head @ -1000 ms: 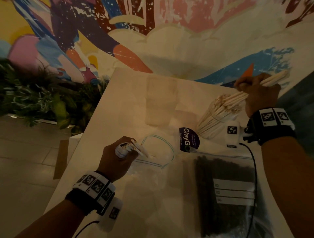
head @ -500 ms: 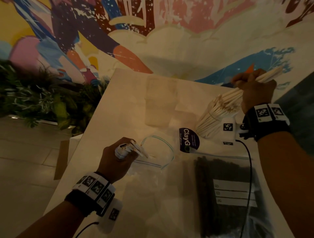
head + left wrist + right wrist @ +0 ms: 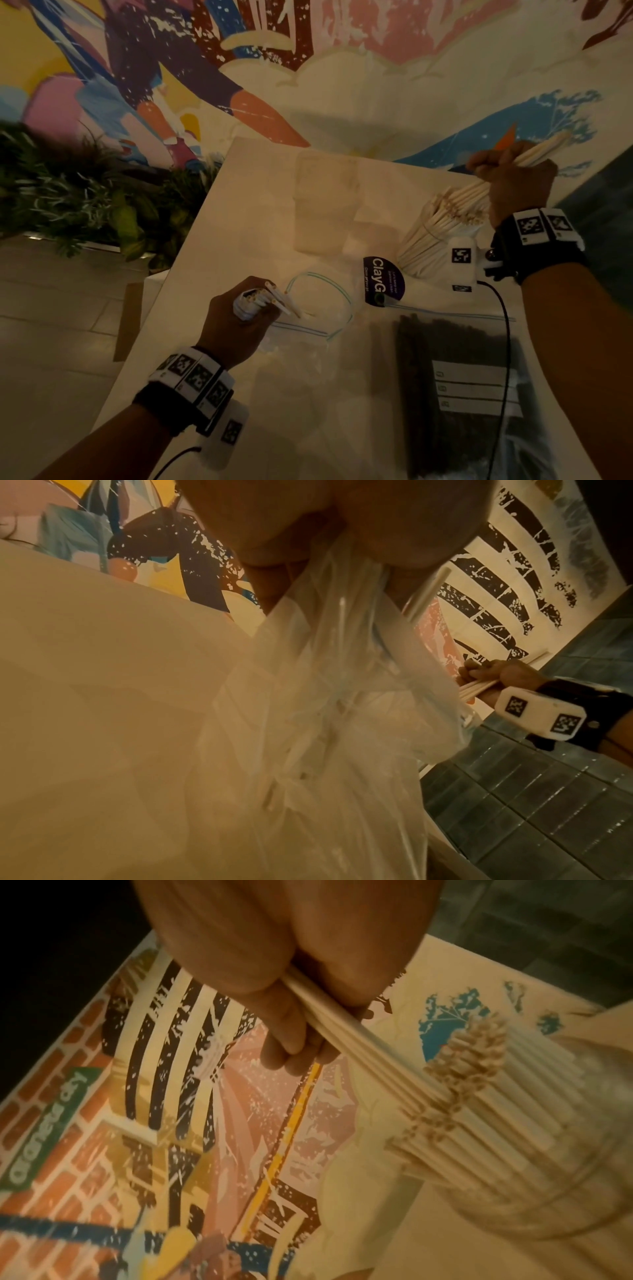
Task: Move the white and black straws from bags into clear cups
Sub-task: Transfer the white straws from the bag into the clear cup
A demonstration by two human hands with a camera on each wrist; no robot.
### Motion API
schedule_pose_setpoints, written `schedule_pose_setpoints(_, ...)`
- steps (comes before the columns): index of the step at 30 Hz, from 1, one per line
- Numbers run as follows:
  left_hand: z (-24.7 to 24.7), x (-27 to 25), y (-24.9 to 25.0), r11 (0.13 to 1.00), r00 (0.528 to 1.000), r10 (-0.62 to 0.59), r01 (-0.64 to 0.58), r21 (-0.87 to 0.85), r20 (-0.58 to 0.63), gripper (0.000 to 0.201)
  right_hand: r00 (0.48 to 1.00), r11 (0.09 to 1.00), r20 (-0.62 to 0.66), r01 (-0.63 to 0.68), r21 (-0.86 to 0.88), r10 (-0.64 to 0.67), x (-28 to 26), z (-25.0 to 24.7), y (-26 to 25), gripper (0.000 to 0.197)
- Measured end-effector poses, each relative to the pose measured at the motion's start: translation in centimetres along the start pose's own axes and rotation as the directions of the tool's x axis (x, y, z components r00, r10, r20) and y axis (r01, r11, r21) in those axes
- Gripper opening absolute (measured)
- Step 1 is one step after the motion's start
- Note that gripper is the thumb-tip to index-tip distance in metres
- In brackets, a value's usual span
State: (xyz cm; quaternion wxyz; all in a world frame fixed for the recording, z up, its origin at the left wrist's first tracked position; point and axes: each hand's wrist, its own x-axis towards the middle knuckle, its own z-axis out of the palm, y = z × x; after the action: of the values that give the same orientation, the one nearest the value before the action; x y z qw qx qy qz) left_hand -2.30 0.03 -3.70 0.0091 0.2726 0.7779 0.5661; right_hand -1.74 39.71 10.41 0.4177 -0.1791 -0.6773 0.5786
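My right hand [image 3: 513, 181] grips a small bundle of white straws [image 3: 346, 1039], their lower ends pushed in among the many white straws standing in a clear cup [image 3: 435, 240] at the table's right. That cup [image 3: 534, 1185] is packed. My left hand [image 3: 239, 318] grips several white straws [image 3: 270, 301] together with the mouth of a clear zip bag [image 3: 318, 308], which hangs crumpled below the fist [image 3: 325, 723]. A second zip bag full of black straws [image 3: 445, 377] lies flat at the near right. An empty clear cup [image 3: 325, 202] stands at the table's middle back.
A purple round "ClayGo" sign [image 3: 382, 281] stands between the bags and the full cup. The cream table [image 3: 239, 222] ends at its left edge above a tiled floor and green plants [image 3: 68, 205]. A painted mural wall rises behind.
My right hand with its straws has shifted slightly left and down toward the full cup. My left hand has stayed in place, still holding straws and bag.
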Motion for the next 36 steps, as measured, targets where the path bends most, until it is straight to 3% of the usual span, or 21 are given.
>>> schedule_pose_setpoints(3,0.0,0.1,0.1,1.0,1.0,0.001,-0.001,0.019,0.004,0.018,1.0,1.0,0.012,-0.021,-0.008,0.021,-0.4,0.1,0.2,0.043)
schedule_pose_setpoints(6,0.1,0.3,0.2,1.0,1.0,0.011,-0.011,0.009,0.013,0.017,0.993,0.978,0.004,-0.116,-0.175,0.118,-0.8,0.0,1.9,0.04)
schedule_pose_setpoints(7,0.1,0.3,0.2,1.0,1.0,0.014,-0.014,0.001,0.012,0.017,0.99,0.949,0.008,-0.132,-0.287,0.14,-1.0,-0.2,2.7,0.033)
schedule_pose_setpoints(9,0.2,0.4,0.4,1.0,1.0,0.013,-0.013,-0.023,0.009,0.016,0.987,0.802,0.003,-0.127,-0.584,0.158,-1.2,-0.9,4.1,0.012)
schedule_pose_setpoints(10,0.3,0.4,0.4,0.999,1.0,0.008,-0.008,-0.037,0.006,0.016,0.988,0.737,-0.015,-0.127,-0.664,0.156,-1.4,-1.1,4.3,0.008)
schedule_pose_setpoints(11,0.3,0.3,0.4,0.999,1.0,0.004,-0.003,-0.05,0.004,0.016,0.99,0.713,-0.031,-0.12,-0.691,0.136,-1.4,-1.3,4.5,0.019)
schedule_pose_setpoints(14,0.3,0.3,0.2,0.998,1.0,-0.009,0.009,-0.07,0.0,0.016,0.997,0.736,-0.08,-0.046,-0.676,-0.011,-1.2,-1.3,3.2,0.083)
schedule_pose_setpoints(16,0.3,0.3,0.1,0.997,1.0,-0.017,0.017,-0.072,-0.005,0.016,0.982,0.756,-0.089,0.067,-0.651,-0.164,-0.5,-1.3,2.0,0.106)
schedule_pose_setpoints(19,0.3,0.4,0.0,0.997,1.0,-0.023,0.023,-0.067,0.001,0.017,0.915,0.739,-0.1,0.247,-0.627,-0.39,0.3,-1.2,0.8,0.103)
schedule_pose_setpoints(22,0.5,0.4,0.2,0.998,1.0,-0.02,0.02,-0.057,0.005,0.016,0.801,0.545,0.048,0.448,-0.708,-0.597,0.8,-0.8,1.3,0.063)
schedule_pose_setpoints(23,0.5,0.4,0.3,0.998,1.0,-0.017,0.018,-0.053,0.006,0.015,0.821,0.492,0.113,0.439,-0.752,-0.56,0.6,-0.6,1.9,0.055)
schedule_pose_setpoints(25,0.5,0.3,0.4,0.998,1.0,-0.022,0.022,-0.054,0.006,0.018,0.936,0.492,0.183,0.316,-0.811,-0.3,-0.5,-0.2,3.5,0.066)
schedule_pose_setpoints(26,0.5,0.3,0.4,0.997,0.999,-0.032,0.032,-0.063,0.004,0.021,0.968,0.476,0.182,0.244,-0.845,-0.172,-1.2,-0.1,4.2,0.069)
schedule_pose_setpoints(28,0.4,0.2,0.4,0.997,0.999,-0.05,0.05,-0.066,0.006,0.025,0.99,0.383,0.137,0.119,-0.916,0.02,-2.1,0.1,4.9,0.07)
schedule_pose_setpoints(30,0.3,0.1,0.4,0.998,0.999,-0.049,0.049,-0.046,0.01,0.025,0.991,0.372,0.093,0.052,-0.927,0.093,-2.4,0.1,4.7,0.066)
schedule_pose_setpoints(32,0.3,0.0,0.5,0.998,0.999,-0.045,0.045,-0.046,0.009,0.027,0.994,0.483,0.093,0.111,-0.869,-0.061,-2.0,-0.2,4.5,0.068)
schedule_pose_setpoints(34,0.3,0.0,0.6,0.998,0.999,-0.036,0.036,-0.057,0.003,0.027,0.951,0.618,0.062,0.246,-0.746,-0.304,-1.6,-0.2,3.8,0.073)
schedule_pose_setpoints(36,0.3,0.1,0.5,0.998,1.0,-0.03,0.03,-0.055,0.006,0.026,0.883,0.602,0.092,0.387,-0.698,-0.461,-1.3,0.1,2.5,0.064)
